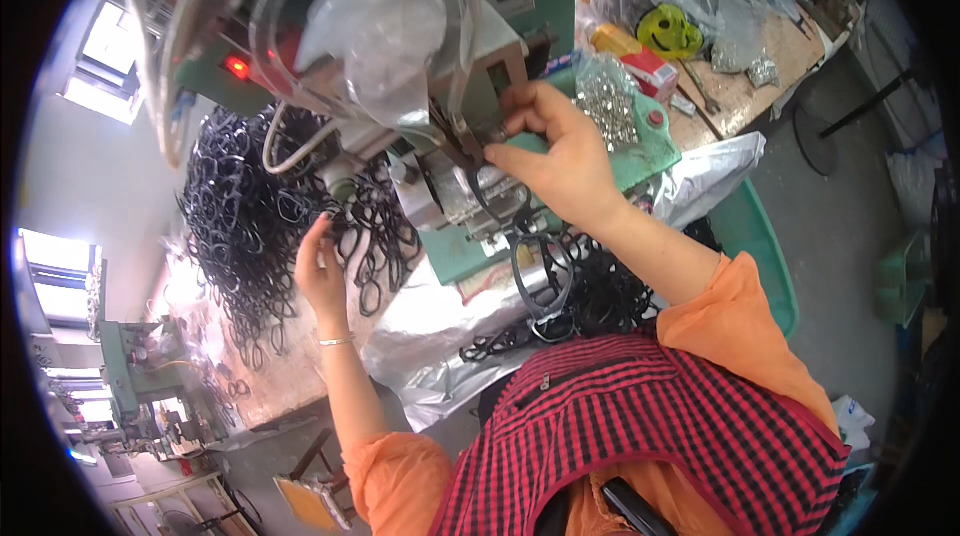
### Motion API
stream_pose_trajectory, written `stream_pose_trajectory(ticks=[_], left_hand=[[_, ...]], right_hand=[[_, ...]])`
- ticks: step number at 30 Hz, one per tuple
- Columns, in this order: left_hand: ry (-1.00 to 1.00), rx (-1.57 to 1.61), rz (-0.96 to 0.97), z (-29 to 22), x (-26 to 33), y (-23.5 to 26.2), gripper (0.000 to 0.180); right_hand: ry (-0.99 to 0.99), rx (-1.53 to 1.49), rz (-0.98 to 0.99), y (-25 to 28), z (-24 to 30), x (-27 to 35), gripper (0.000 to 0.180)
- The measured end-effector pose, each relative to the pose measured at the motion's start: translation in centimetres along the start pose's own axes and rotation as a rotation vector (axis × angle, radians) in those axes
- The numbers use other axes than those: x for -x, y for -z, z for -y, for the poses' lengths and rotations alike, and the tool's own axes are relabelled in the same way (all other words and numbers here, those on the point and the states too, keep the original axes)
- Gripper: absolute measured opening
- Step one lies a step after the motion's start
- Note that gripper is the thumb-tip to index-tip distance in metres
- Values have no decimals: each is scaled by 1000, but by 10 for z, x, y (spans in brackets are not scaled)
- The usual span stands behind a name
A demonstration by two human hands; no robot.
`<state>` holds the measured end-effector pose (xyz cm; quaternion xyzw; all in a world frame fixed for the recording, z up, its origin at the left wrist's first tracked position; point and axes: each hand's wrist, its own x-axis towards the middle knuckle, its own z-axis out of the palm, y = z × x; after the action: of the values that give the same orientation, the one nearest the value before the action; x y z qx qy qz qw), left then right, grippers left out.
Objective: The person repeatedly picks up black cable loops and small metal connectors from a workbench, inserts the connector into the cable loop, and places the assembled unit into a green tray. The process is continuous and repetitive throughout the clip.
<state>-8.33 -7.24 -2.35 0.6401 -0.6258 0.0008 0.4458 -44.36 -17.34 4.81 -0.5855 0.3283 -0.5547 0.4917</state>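
Note:
A green bench machine with clear hoses and a plastic bag over it stands in front of me. My right hand is at its working head, thumb and fingers bent in a pinch; whatever lies between the fingertips is too small to make out. Below that hand, a black looped piece lies at the metal fixture. My left hand is raised beside a big heap of black looped pieces, its fingers apart and nothing visible in them. The fingertips are close to the heap's near edge; contact cannot be told.
Small metal parts fill a clear bag on the green base. Silver sheeting covers the near table edge, with more black loops on it. At right are a wrench, a red-and-white box and a green bin.

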Motion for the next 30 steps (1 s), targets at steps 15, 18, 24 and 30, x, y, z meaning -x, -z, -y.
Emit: stream_pose_trajectory(ticks=[15,18,24,30], left_hand=[[-641,293,-143,-216,-17,-24,25],[-735,93,147,-214,-14,-36,26],[-1026,15,30,-208,-24,-75,26],[-1000,70,70,-198,-21,-79,33]], right_hand=[[-44,-101,96,-4,37,18,48],[38,131,202,36,26,3,46],[20,590,-249,130,-48,13,31],[148,986,-101,136,-45,43,13]])
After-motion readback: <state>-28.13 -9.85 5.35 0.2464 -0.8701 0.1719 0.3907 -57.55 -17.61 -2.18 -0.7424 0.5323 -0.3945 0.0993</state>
